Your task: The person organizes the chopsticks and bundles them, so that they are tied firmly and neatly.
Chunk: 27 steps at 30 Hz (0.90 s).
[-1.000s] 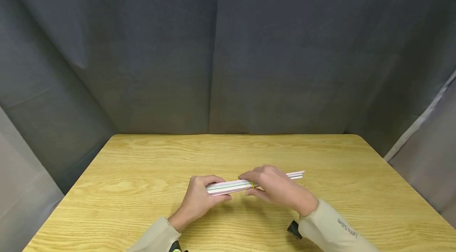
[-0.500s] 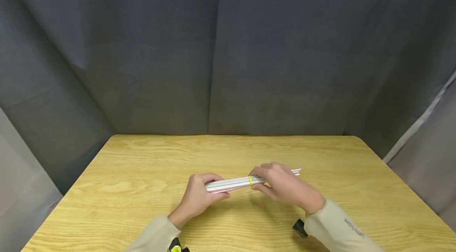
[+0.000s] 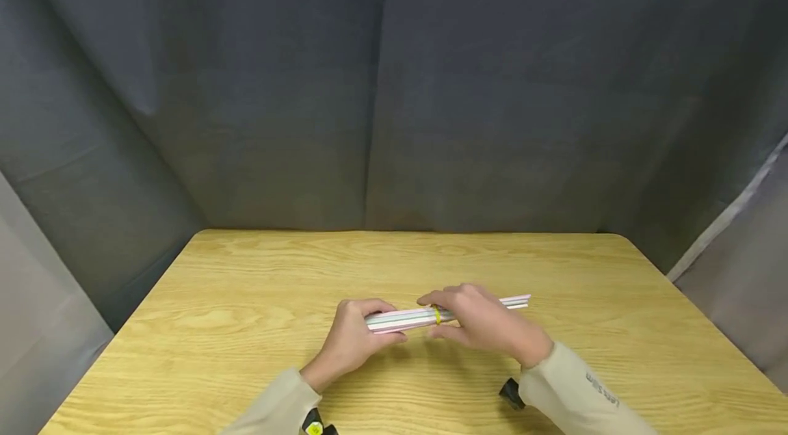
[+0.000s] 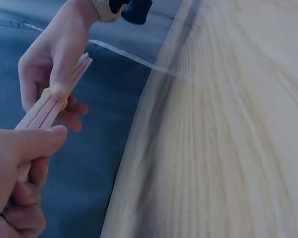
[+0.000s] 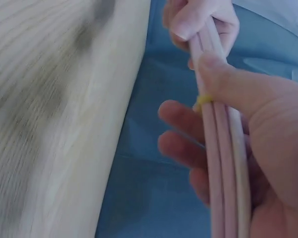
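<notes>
A bundle of thin pink, white and pale green drinking straws [image 3: 403,320] is held level above the table. Around its middle runs a yellow rubber band [image 3: 438,314]. My left hand [image 3: 349,338] grips the left end, thumb on the near side. With thumb and fingers, my right hand [image 3: 486,323] holds the bundle at the band, and the straws' far ends stick out beyond it. In the right wrist view the right thumb [image 5: 228,82] lies along the straws just past the band [image 5: 204,99], while the fingers curl loosely behind them.
Below the hands spreads a wood-grain table [image 3: 295,264] with rounded far corners. Dark grey curtains [image 3: 277,93] hang behind and beside it. Both sleeves have black wrist devices [image 3: 511,394] at the cuffs.
Half a second ago the right fingertips sat to the right of the band; now they have shifted left over and past it. The left hand keeps its grip on the straws.
</notes>
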Motion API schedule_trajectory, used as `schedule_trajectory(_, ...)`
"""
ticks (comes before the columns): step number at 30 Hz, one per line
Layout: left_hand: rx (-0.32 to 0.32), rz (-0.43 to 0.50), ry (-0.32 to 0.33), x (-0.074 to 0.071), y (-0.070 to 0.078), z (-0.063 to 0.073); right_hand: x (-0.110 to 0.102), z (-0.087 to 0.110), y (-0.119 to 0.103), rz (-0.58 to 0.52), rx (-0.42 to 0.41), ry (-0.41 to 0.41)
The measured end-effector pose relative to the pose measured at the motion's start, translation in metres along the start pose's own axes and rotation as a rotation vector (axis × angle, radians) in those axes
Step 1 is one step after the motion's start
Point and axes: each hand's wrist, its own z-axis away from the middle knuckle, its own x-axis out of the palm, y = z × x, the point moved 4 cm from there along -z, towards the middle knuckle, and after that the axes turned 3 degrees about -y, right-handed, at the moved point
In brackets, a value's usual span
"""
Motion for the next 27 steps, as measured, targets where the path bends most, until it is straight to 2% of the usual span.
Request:
schedule_trajectory(8,-0.063,-0.002,0.040,-0.010,-0.017,0.005,-0.012,0.034,0.037,0.088,0.164,0.122)
schedule_trajectory(10,-0.071,0.000,0.040,-0.011,-0.017,0.004,-0.013,0.043,0.047,0.006,0.195,0.140)
schedule_trajectory(16,-0.069,-0.017,0.026,-0.010,-0.019,0.001,-0.001,0.055,0.060,-0.355,0.188,0.163)
schedule_trajectory(21,-0.034,-0.041,-0.001,-0.010,-0.024,-0.002,0.014,0.060,0.064,-0.463,0.209,0.148)
schedule_trajectory(27,-0.032,-0.040,-0.109,-0.010,-0.039,-0.010,0.029,0.062,0.074,-0.517,0.241,0.088)
